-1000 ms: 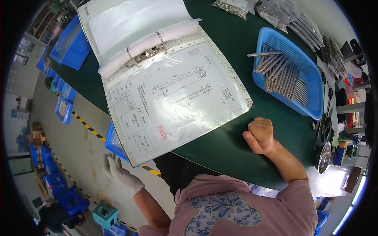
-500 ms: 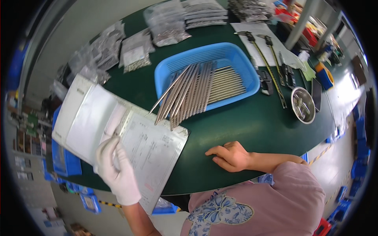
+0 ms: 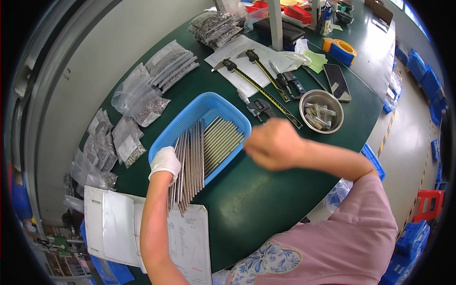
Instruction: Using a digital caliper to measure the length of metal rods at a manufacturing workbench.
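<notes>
A light-blue perforated plastic basket [image 3: 212,97] stands on the green table, holding several long thin metal rods. Some rods [image 3: 190,161] lean in a bundle over its near rim; other rods [image 3: 223,140] lie side by side in its right part. My left hand [image 3: 165,162], in a white glove, is at the basket's left end, next to the leaning rods. Its fingers are hidden, so its grip does not show. My bare right hand [image 3: 274,145] is raised beside the basket's right end, with fingers bent but smeared by motion.
Left of the basket lies an open white folder [image 3: 118,223] with a drawing sheet [image 3: 190,232]. Behind are bags of small metal parts [image 3: 171,64]. To the right are calipers [image 3: 263,90], micrometers [image 3: 260,108], a metal bowl of small parts [image 3: 332,102], a phone [image 3: 336,81] and tape rolls [image 3: 339,51].
The view has turned to the right. My left hand has gone from the folder forward to the basket's left end. My right hand has risen from the table's near edge toward the basket's right end.
</notes>
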`<act>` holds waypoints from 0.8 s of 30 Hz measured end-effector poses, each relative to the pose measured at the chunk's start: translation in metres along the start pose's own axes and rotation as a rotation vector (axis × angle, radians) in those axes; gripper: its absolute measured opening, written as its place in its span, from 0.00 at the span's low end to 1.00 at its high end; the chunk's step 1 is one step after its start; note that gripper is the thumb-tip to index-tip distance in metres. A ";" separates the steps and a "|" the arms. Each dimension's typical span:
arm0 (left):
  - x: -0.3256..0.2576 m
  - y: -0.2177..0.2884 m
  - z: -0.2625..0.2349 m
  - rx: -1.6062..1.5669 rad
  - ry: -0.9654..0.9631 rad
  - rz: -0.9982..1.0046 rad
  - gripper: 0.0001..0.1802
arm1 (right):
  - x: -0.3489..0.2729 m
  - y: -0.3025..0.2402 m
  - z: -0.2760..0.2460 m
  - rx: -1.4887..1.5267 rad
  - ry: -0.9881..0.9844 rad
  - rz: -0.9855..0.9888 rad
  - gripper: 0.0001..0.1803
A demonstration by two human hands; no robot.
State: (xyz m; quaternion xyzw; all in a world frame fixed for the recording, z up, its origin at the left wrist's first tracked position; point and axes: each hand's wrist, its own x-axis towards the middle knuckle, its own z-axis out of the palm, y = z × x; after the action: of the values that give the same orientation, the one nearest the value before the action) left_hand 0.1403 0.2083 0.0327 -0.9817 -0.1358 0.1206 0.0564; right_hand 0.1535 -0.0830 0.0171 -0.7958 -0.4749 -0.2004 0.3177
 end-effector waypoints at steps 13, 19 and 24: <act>-0.089 -0.056 -0.040 -1.229 0.336 -0.338 0.12 | 0.105 0.207 0.076 -0.406 -0.407 0.692 0.30; -0.184 -0.083 -0.017 -1.533 0.565 -0.516 0.12 | 0.122 0.223 0.082 -0.482 -0.427 0.661 0.28; -0.219 -0.076 0.019 -1.622 0.702 -0.701 0.11 | 0.126 0.230 0.093 -0.568 -0.422 0.626 0.27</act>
State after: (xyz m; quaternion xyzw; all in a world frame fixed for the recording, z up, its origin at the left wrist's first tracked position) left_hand -0.0879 0.2211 0.0735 -0.6052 -0.4404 -0.3359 -0.5718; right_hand 0.4169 -0.0189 -0.0442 -0.9795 -0.1926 -0.0507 0.0292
